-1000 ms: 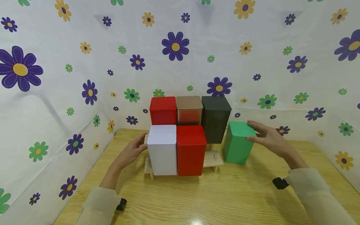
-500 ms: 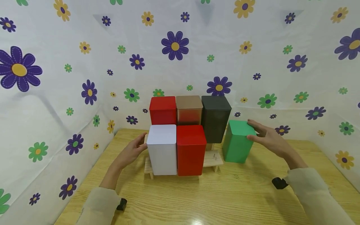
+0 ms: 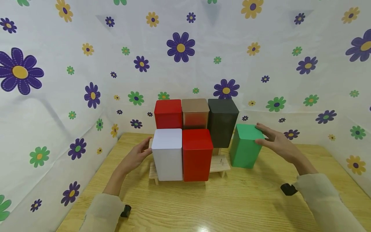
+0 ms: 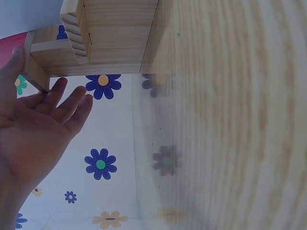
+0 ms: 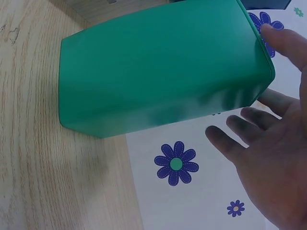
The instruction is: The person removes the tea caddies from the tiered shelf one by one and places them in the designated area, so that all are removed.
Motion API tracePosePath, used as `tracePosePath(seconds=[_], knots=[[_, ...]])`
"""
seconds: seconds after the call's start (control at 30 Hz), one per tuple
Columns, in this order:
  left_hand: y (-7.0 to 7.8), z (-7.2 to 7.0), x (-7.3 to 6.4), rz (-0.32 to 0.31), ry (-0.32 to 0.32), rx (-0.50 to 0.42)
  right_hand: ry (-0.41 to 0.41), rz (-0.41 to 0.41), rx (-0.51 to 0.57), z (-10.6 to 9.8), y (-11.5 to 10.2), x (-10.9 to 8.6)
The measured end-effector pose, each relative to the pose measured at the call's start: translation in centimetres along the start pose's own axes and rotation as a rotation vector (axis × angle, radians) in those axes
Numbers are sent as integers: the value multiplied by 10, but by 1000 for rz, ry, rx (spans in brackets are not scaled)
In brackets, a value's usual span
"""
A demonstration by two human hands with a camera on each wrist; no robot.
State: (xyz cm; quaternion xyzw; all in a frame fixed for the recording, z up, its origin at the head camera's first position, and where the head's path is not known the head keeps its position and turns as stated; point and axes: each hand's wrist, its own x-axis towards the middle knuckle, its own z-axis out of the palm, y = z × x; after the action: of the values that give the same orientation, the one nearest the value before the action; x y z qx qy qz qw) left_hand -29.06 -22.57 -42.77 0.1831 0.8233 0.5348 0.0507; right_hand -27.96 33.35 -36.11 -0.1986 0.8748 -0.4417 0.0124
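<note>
At the right of the stand, a green tin stands on the table. My right hand is at its top right edge. In the right wrist view its thumb lies close to the lid edge and the lower fingers are spread apart from the tin. My left hand is at the stand's left end, beside the white tin. In the left wrist view its thumb and index finger lie at the end of an upper board of the wooden stand; the other fingers are loosely extended. Whether the fingertips press is hard to tell.
Next to the white tin is a red tin on the stand's front step. Behind them stand another red tin, a bronze tin and a black tin. A flowered cloth surrounds the wooden table.
</note>
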Motion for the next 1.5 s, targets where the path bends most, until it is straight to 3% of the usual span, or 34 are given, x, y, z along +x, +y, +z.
tracePosePath(seconds=[0.27, 0.53, 1.0, 1.23, 1.5], knots=[[0, 1, 1, 7, -6, 4, 92, 11, -42, -4, -10, -1], [-1, 0, 1, -2, -1, 28, 127, -42, -92, -8, -32, 7], [0, 0, 0, -14, -2, 23, 159, -142, -12, 19, -67, 5], [0, 0, 1, -16, 5, 23, 149, -239, 74, 40, -87, -2], [1, 0, 0, -21, 3, 24, 46, -343, 138, 60, -99, -1]])
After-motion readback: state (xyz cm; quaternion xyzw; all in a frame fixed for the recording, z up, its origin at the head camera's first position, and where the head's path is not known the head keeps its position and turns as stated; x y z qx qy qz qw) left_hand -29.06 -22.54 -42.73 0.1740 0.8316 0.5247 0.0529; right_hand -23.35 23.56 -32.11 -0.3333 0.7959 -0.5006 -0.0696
